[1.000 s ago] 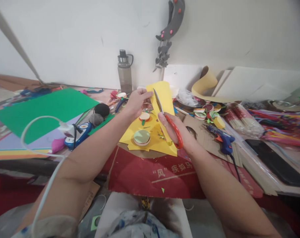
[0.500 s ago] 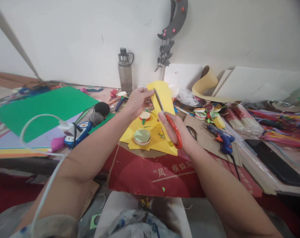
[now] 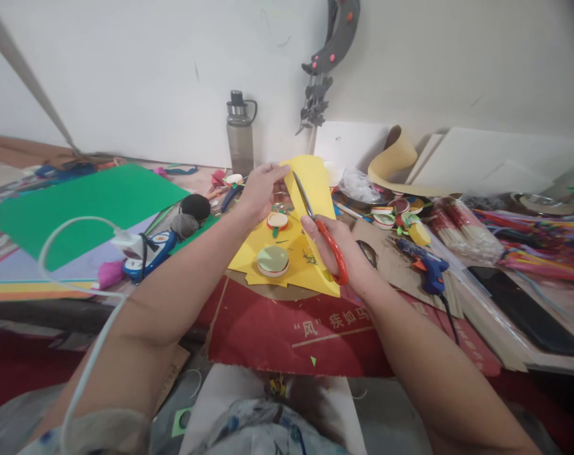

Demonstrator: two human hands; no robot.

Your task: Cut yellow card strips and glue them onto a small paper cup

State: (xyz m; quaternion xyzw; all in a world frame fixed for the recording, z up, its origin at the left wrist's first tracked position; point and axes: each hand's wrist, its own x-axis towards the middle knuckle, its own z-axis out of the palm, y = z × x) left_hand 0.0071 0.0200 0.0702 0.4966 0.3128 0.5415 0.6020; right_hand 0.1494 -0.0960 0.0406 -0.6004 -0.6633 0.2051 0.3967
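Right over the middle of the counter (image 3: 199, 179), I held a sheet of yellow paper (image 3: 318, 180) raised and tilted, its upper end curving over. My left hand (image 3: 263, 193) was clamped on its upper left edge, the fingertips closed together there. My right hand (image 3: 351, 249) was closed around the red handles of the scissors (image 3: 332, 240), whose blades pointed far and to the left, lying along the paper; how wide the blades stood apart, I couldn't tell.

Below, flat yellow sheets (image 3: 310, 281) lay on the near part of the counter, bearing a round disc with a pale green top (image 3: 272, 258), and a smaller cream disc (image 3: 277, 221) sat just beyond it. Nearer to me was red cardboard (image 3: 268, 335) printed with pale characters. To the right, a blue glue gun (image 3: 432, 268) rested on brown cardboard (image 3: 391, 272), with a black phone (image 3: 524, 309) farther right. On the left lay a large green sheet (image 3: 88, 212), and a grey bottle (image 3: 240, 142) stood upright on the far side, near the wall.
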